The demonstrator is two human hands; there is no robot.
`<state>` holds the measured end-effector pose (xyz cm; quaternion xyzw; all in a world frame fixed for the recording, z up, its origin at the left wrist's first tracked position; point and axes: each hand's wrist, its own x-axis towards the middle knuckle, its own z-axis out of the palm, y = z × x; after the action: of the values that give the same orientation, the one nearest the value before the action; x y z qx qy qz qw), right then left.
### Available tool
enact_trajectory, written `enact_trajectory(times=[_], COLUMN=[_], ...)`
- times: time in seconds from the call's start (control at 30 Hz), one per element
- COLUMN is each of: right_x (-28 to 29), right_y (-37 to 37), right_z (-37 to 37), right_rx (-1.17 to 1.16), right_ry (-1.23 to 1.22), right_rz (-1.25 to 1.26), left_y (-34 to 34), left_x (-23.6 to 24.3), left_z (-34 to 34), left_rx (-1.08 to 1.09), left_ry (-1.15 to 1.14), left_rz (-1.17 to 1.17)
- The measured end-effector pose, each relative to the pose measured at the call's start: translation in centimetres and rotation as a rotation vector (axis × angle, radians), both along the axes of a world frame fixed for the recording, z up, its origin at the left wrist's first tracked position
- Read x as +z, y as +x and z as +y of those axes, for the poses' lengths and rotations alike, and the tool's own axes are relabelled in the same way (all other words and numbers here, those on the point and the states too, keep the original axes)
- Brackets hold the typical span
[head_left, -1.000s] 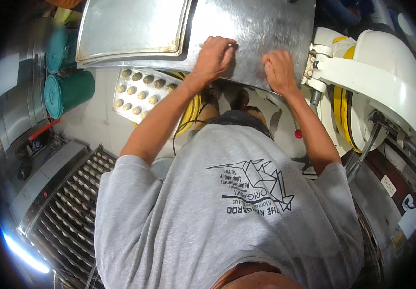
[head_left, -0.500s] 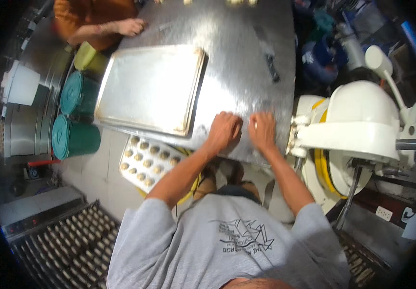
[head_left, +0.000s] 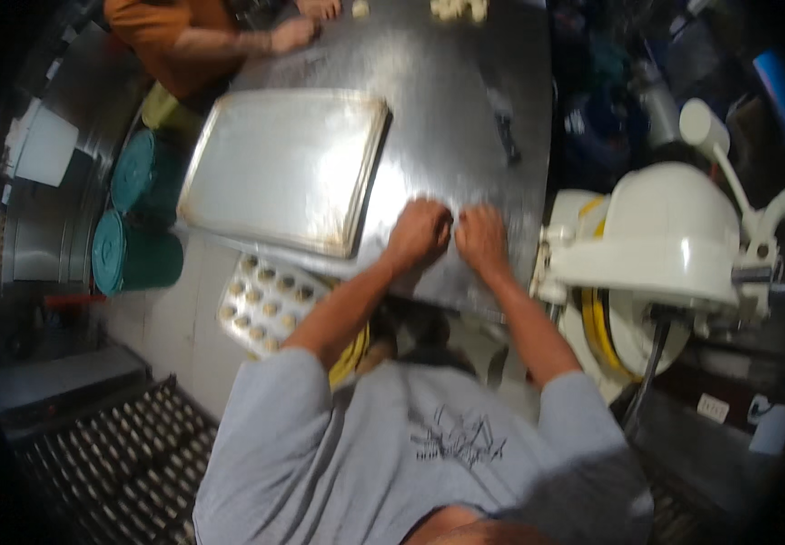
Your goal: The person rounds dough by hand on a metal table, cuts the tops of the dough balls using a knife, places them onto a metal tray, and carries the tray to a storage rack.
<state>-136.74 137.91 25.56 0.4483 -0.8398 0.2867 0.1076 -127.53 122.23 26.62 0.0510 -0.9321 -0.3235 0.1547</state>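
Note:
My left hand [head_left: 419, 232] and my right hand [head_left: 481, 238] rest close together at the near edge of a shiny metal table [head_left: 447, 118]. Both are closed, knuckles up and fingers curled under; whatever lies beneath them is hidden. To the left of my hands lies a large rectangular metal baking tray [head_left: 274, 168], its surface bare. Beyond my right hand is a knife [head_left: 507, 136] with a dark handle. Pale dough pieces [head_left: 460, 9] sit at the table's far end.
Below the table's left edge, a pale tray [head_left: 256, 309] holds several small round pieces. A big white machine [head_left: 656, 236] stands close on the right. Lidded green bins [head_left: 136, 254] are at the left. At the far left, a co-worker's hand [head_left: 294, 34] rests on the table.
My hands have come closer together, the right one moving left. The co-worker's hand has shifted right along the table, and a second hand shows there. The whole view has tilted slightly.

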Motion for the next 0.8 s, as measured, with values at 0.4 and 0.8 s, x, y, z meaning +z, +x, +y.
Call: enact_trajectory(times=[0.4,0.8], right_x=[0.3,0.3], right_y=[1.1,3.2], right_z=[5.7,4.5], right_rx=[0.13,0.285], right_ry=[0.066,-0.103], right_rz=[-0.068,-0.142], left_y=[5.0,6.7], left_x=[-0.7,-1.2], left_z=[-2.8,1.3], left_rx=[-0.016,0.084], left_ry=[-0.05,0.042], left_rz=[0.02,0.098])
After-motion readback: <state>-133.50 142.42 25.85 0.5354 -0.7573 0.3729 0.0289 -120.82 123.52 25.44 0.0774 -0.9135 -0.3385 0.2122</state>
